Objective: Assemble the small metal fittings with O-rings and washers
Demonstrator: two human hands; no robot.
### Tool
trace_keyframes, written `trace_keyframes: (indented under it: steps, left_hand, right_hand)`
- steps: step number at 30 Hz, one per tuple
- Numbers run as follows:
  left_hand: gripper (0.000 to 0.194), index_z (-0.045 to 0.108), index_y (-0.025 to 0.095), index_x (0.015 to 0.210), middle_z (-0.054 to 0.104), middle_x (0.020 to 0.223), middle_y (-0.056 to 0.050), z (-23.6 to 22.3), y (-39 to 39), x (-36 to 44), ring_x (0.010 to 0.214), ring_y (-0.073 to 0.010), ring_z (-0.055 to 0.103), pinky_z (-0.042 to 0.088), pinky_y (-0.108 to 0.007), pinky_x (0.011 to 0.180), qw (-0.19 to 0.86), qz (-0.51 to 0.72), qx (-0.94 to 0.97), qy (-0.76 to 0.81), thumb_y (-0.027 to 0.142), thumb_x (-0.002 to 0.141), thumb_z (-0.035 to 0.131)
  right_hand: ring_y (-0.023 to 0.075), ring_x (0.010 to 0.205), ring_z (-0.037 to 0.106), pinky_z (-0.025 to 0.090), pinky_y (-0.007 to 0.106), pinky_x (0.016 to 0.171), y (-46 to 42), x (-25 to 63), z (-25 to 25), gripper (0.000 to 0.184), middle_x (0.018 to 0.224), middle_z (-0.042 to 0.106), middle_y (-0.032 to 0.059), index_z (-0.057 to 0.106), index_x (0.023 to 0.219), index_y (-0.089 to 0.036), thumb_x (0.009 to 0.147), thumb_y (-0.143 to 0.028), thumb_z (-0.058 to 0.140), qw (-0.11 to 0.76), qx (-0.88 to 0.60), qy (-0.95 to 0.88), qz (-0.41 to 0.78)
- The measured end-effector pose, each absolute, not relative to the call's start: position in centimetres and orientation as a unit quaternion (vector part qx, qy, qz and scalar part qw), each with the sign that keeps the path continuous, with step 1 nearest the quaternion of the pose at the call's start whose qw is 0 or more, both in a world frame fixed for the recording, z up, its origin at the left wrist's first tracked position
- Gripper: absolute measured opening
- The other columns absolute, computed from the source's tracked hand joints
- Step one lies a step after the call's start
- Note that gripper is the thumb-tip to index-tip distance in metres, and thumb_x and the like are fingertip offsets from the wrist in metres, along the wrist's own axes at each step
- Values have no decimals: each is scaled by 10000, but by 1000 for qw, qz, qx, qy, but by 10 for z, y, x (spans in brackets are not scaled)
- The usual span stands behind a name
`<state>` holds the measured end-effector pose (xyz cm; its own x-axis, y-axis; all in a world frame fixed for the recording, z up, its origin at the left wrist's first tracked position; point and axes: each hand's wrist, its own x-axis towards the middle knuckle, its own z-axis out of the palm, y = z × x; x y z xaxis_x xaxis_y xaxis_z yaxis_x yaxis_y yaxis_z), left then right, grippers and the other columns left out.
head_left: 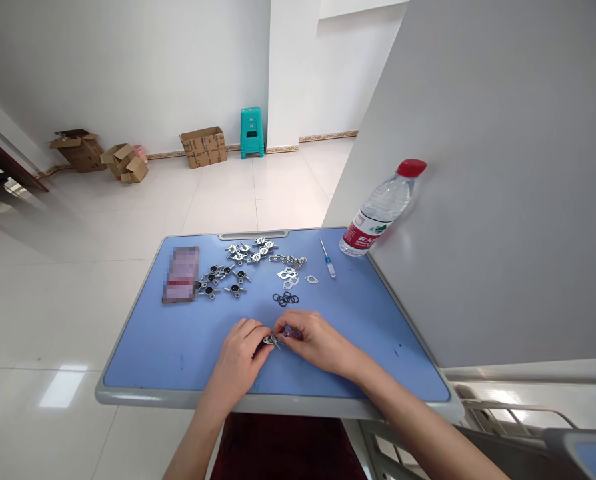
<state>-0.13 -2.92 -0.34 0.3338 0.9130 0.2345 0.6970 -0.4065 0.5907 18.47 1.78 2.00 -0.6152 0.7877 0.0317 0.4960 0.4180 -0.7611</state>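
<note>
My left hand (244,350) pinches a small metal fitting (269,340) with a flange and thin stems, low over the near middle of the desk. Against it works my right hand (314,339), its fingertips closed at the fitting. A clear purplish handle (293,332) shows inside the curled right fingers; the rest of that tool is hidden. Just beyond the hands lies a cluster of black rubber rings (285,299). Farther back are flat metal gaskets (289,276), with a single gasket (311,280) to their right.
Fittings with black centres (235,289) and silver fittings (258,252) lie left and back on the blue desk (148,360). Small metal levers (291,261), a screwdriver (329,259), a water bottle (378,212) and a pixelated flat object (182,273) are there too. A grey partition (503,200) borders the right.
</note>
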Motion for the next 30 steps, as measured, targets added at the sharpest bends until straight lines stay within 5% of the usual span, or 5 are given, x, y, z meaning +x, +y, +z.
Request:
trace_keyframes:
  steps: [24, 27, 30]
  left_hand:
    - [117, 618, 203, 975, 638, 963, -35, -8, -29, -2, 871, -200, 548, 484, -335, 760, 208, 271, 790, 509, 127, 912, 555]
    - [121, 622, 205, 979, 642, 961, -34, -6, -29, -2, 873, -200, 552, 486, -333, 763, 209, 275, 791, 506, 129, 914, 554]
    - [128, 625, 207, 991, 642, 962, -33, -4, -30, -2, 870, -193, 555, 490, -332, 777, 214, 279, 790, 503, 134, 923, 544]
  right_hand:
    - [129, 670, 537, 404, 237, 630, 30, 182, 15, 127, 727, 611, -3, 625, 728, -171, 810, -79, 594, 166, -387, -814, 400]
    - [133, 688, 527, 404, 243, 636, 30, 188, 22, 35, 794, 632, 2, 647, 841, -181, 840, -190, 613, 173, -399, -792, 429]
    - [132, 665, 492, 386, 246, 607, 29, 195, 30, 236, 822, 614, 8, 634, 939, -189, 943, -374, 489, 211, -406, -764, 455]
